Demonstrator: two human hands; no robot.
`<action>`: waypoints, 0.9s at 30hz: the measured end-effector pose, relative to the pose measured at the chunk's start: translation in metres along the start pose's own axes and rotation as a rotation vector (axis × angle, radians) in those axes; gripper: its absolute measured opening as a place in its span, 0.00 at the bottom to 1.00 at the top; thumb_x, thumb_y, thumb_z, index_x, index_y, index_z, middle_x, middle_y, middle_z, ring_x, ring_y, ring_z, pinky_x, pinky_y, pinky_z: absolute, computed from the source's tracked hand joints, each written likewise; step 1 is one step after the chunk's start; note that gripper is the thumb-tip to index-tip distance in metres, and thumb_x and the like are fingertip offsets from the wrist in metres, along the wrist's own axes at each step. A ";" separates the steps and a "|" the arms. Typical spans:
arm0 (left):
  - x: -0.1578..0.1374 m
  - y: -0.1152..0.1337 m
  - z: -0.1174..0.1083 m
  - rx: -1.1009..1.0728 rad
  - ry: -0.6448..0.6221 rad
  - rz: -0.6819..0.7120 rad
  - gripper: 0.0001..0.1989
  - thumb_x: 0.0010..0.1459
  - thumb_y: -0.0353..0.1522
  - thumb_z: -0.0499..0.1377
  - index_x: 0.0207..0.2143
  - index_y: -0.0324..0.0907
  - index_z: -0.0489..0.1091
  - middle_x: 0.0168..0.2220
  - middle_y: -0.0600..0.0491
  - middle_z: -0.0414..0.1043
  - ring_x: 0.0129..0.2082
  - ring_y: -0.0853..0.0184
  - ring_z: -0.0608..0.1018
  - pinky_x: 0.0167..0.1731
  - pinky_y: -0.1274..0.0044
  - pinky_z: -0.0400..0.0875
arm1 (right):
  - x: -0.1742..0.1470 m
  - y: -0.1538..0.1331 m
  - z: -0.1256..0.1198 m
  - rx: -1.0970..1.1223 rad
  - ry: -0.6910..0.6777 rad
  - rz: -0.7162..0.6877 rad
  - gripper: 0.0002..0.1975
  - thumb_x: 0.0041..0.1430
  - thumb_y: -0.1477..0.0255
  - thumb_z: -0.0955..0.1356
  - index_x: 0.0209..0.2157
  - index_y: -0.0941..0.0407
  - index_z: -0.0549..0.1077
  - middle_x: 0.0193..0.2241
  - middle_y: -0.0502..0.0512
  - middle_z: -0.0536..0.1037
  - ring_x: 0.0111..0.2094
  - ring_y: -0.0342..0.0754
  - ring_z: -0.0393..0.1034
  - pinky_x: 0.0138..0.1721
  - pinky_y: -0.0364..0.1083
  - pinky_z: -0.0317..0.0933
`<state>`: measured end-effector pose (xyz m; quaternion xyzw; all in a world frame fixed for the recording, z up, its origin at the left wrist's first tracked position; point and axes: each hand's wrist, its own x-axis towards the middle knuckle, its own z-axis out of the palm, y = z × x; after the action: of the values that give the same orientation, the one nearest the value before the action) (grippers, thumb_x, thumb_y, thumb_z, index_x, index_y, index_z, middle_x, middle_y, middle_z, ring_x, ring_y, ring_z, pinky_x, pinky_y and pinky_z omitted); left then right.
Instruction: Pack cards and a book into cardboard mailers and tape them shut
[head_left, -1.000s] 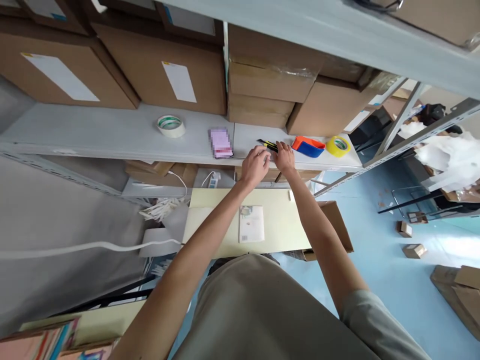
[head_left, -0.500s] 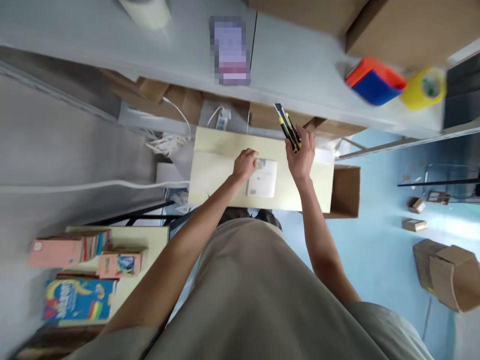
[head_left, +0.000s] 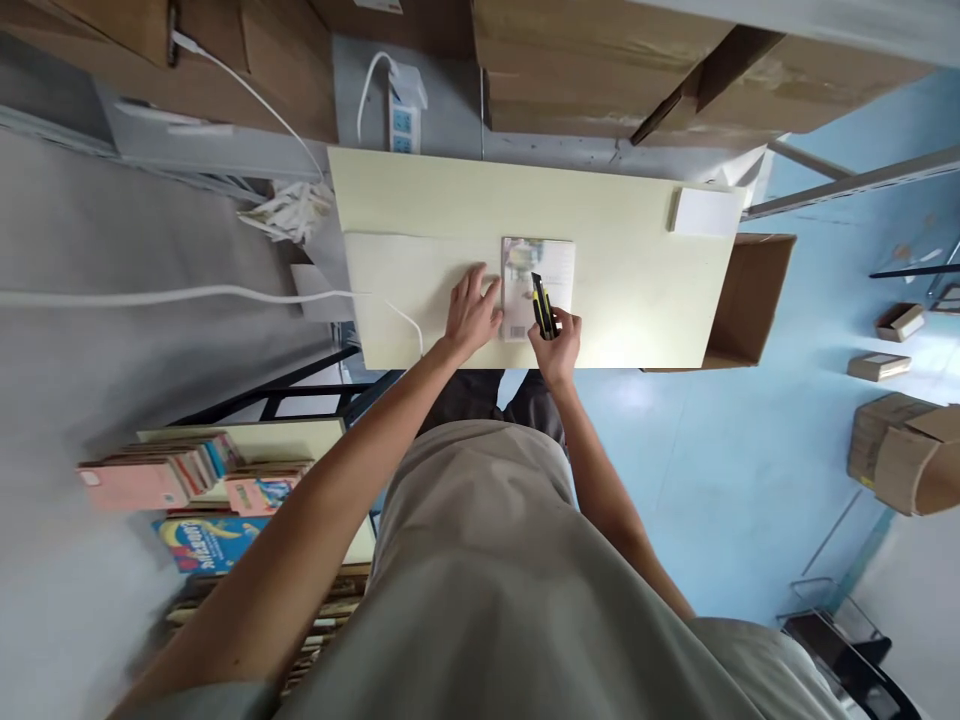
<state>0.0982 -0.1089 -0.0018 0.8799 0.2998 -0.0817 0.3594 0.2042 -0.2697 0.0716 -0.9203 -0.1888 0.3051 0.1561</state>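
A small, pale book (head_left: pixel 555 262) with a barcode at its lower left lies flat on the cream tabletop (head_left: pixel 622 270). My right hand (head_left: pixel 559 348) grips a black and yellow utility knife (head_left: pixel 543 308) over the book's lower right part; the blade end points away from me. Whether the knife touches the cover I cannot tell. To the left of the book, my left hand (head_left: pixel 472 312) rests with fingers spread on the tabletop, its fingertips close to the book's left edge.
A white pad or stack of paper (head_left: pixel 705 212) lies at the table's far right corner. Beyond the back edge are a power strip (head_left: pixel 403 125) and cardboard boxes (head_left: pixel 585 80). An open carton (head_left: pixel 754 300) stands at the right. Books (head_left: pixel 142 485) fill a lower left shelf.
My view has tipped down toward the table. My right hand has brought the knife left and nearer, over the book. The left hand has opened and now lies beside the book.
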 end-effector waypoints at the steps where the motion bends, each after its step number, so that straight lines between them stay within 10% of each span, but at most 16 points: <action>1: 0.003 -0.003 -0.005 0.000 -0.007 0.025 0.37 0.73 0.38 0.59 0.80 0.43 0.61 0.85 0.37 0.51 0.86 0.42 0.51 0.82 0.46 0.50 | 0.004 -0.007 0.006 -0.031 -0.010 -0.014 0.29 0.76 0.69 0.62 0.74 0.58 0.69 0.65 0.73 0.75 0.63 0.62 0.78 0.63 0.57 0.75; 12: 0.036 -0.038 -0.038 0.022 -0.109 0.224 0.41 0.77 0.45 0.50 0.85 0.36 0.50 0.86 0.39 0.47 0.87 0.46 0.47 0.84 0.50 0.39 | 0.059 -0.061 0.032 -0.175 -0.153 -0.168 0.32 0.86 0.64 0.56 0.84 0.54 0.55 0.65 0.69 0.77 0.57 0.60 0.80 0.58 0.55 0.75; 27: 0.038 -0.050 -0.030 0.007 -0.094 0.269 0.43 0.77 0.44 0.50 0.86 0.36 0.46 0.87 0.40 0.45 0.87 0.47 0.44 0.84 0.50 0.39 | 0.065 -0.052 0.051 -0.248 -0.175 -0.164 0.33 0.87 0.63 0.53 0.86 0.51 0.45 0.65 0.71 0.72 0.54 0.60 0.79 0.56 0.57 0.75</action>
<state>0.0974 -0.0420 -0.0230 0.9086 0.1615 -0.0748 0.3777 0.2076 -0.1861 0.0212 -0.8840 -0.3121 0.3446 0.0488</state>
